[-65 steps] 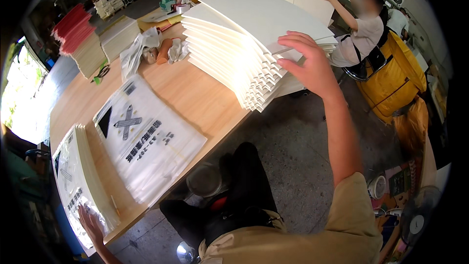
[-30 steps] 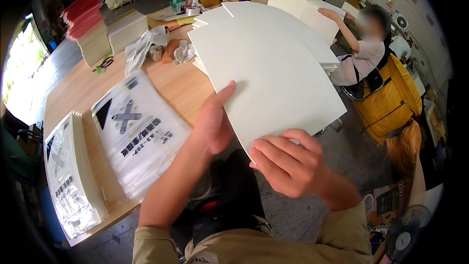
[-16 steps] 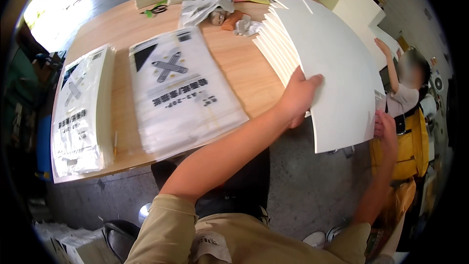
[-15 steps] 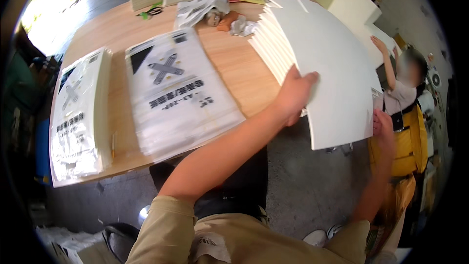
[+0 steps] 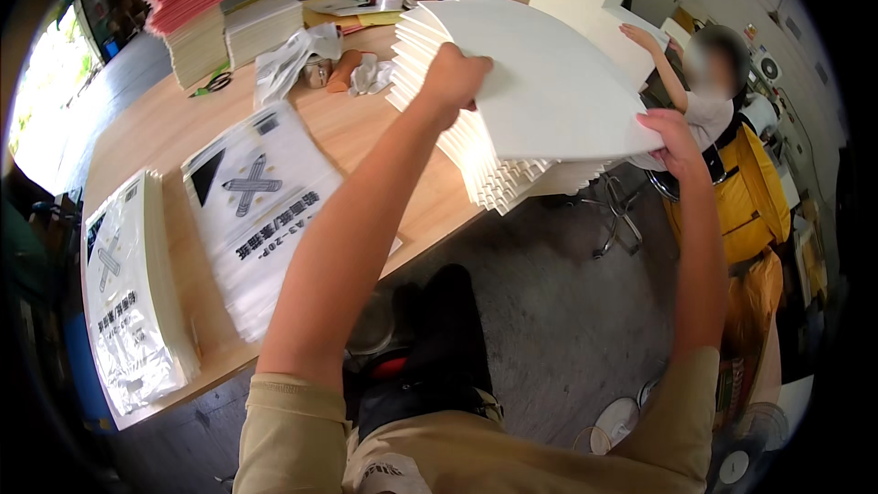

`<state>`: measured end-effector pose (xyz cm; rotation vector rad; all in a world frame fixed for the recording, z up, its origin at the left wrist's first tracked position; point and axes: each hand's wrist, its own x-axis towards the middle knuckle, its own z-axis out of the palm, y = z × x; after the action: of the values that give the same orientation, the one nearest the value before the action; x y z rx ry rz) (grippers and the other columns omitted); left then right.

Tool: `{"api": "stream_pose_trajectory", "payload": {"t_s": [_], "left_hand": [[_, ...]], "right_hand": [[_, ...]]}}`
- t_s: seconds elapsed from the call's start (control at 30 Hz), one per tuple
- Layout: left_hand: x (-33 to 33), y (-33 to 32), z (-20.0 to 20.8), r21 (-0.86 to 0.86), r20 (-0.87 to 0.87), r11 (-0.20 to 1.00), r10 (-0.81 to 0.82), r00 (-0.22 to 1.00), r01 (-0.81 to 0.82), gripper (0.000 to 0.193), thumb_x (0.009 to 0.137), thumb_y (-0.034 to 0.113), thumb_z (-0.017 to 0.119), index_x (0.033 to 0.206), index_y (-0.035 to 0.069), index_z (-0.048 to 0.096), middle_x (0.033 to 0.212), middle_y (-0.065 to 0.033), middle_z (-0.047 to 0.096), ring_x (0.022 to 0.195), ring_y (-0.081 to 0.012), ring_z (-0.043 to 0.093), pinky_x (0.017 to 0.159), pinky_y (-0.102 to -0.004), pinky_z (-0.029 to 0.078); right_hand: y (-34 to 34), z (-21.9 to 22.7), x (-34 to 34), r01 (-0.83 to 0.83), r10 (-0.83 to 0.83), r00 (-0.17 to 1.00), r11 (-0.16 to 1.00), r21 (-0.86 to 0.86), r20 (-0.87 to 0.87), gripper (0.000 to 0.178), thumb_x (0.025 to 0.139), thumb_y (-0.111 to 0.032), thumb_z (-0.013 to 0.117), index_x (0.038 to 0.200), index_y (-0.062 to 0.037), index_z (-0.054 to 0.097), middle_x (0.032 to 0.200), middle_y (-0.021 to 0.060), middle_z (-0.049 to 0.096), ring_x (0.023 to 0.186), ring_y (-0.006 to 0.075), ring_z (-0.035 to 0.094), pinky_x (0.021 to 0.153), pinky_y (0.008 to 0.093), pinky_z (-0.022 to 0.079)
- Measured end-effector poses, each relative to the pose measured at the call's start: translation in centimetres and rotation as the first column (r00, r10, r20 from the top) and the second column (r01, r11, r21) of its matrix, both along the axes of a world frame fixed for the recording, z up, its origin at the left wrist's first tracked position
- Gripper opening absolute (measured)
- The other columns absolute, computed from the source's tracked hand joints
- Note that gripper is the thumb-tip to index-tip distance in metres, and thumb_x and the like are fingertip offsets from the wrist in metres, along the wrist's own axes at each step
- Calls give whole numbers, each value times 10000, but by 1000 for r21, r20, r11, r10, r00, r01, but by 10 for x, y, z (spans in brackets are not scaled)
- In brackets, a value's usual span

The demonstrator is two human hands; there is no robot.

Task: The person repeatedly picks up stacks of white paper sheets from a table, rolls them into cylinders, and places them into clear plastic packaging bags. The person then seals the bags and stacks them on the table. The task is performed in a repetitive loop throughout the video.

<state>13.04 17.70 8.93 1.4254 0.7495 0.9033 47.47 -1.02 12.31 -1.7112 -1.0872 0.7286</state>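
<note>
Up top, white sheet (image 5: 558, 82) between both grips

Head view, steeply down over table (image 5: 174, 128)

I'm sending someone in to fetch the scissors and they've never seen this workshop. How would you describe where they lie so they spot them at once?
Start at the long wooden table and go to its far left end, where a tall stack of red-topped sheets stands. The scissors lie flat on the bare wood just in front of that stack. They are the only small tool there, with green handles, unlike the white plastic wraps nearby.
</note>
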Motion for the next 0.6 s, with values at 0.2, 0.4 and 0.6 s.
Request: {"api": "stream_pose_trajectory", "payload": {"t_s": [0.2, 0.4, 0.6], "left_hand": [[8, 13, -21, -20, 25, 990, 139, 990, -138, 395, 865, 236, 690, 982, -122, 569, 821, -166, 644, 624, -208, 639, 476, -340, 510], [-72, -35, -16, 114, -27, 977, 182, 983, -178, 557, 927, 370, 676, 1191, -106, 555, 955, -178, 667, 749, -198, 676, 611, -327, 554], [-294, -124, -133, 753, -436, 633, 685, 584, -179, 482, 995, 279, 565, 1370, -17, 507, 1378, -209, 550, 1312, -380, 481, 1096, -444, 366]], "right_hand": [[6, -8, -29, 212, -208, 936, 977, 16, 284, 329, 861, -295, 718, 964, 15, 679, 784, 57, 635, 550, 105, 535, 448, 250, 376], [-36, -46, 18, 47, -311, 744, 907, 418, 591, 307, 959, -248, 649, 1108, 21, 646, 1241, 110, 586, 804, 157, 638, 682, 274, 504], [-123, -163, -155, -176, -312, 774, 730, 660, 551, 247, 993, -115, 474, 914, 69, 619, 998, 206, 698, 831, 247, 642, 727, 344, 510]]}}
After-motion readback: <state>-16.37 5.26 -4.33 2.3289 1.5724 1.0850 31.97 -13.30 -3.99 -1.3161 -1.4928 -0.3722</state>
